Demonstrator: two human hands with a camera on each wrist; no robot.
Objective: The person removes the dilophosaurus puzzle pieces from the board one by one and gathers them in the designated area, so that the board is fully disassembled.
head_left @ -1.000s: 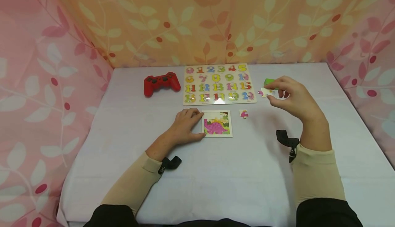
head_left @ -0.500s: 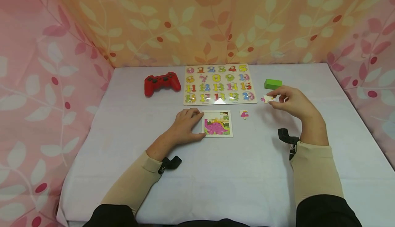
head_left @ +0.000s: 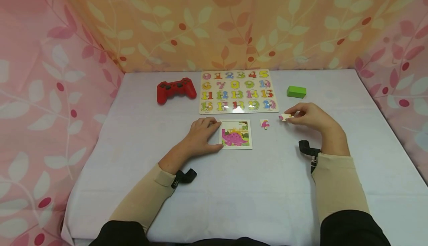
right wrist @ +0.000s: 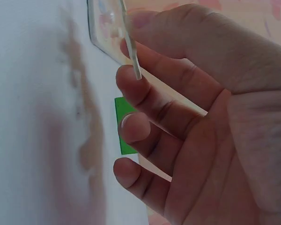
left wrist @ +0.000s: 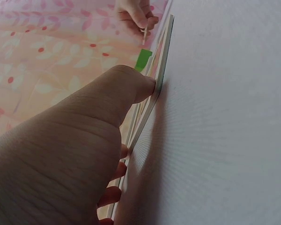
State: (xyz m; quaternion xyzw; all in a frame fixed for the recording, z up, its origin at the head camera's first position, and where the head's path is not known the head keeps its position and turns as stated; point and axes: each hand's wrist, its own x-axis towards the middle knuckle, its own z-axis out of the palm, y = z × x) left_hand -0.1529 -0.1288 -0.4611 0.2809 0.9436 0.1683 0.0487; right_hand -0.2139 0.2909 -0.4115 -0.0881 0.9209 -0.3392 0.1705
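In the head view, my left hand (head_left: 201, 137) holds the left side of a small framed dinosaur jigsaw puzzle (head_left: 235, 138), thumb at the lower corner and fingers at the upper one. The left wrist view shows the thumb (left wrist: 143, 89) on the frame's edge. My right hand (head_left: 311, 119), right of the puzzle, pinches a thin jigsaw piece (head_left: 285, 117) between thumb and fingers. Seen edge-on in the right wrist view, that piece (right wrist: 133, 58) stands above the table. A second jigsaw piece (head_left: 264, 124), pink and white, lies between the puzzle and my right hand.
Behind the puzzle lies a wooden number board (head_left: 239, 91). A red game controller (head_left: 176, 90) sits to its left, and a green block (head_left: 296, 91) to its right. Leaf-patterned cloth (head_left: 187, 23) hangs round the white table (head_left: 254, 194).
My right hand has come down and nearer with the jigsaw piece, away from the green block, which now shows fully. My left hand and the framed puzzle have stayed in place.
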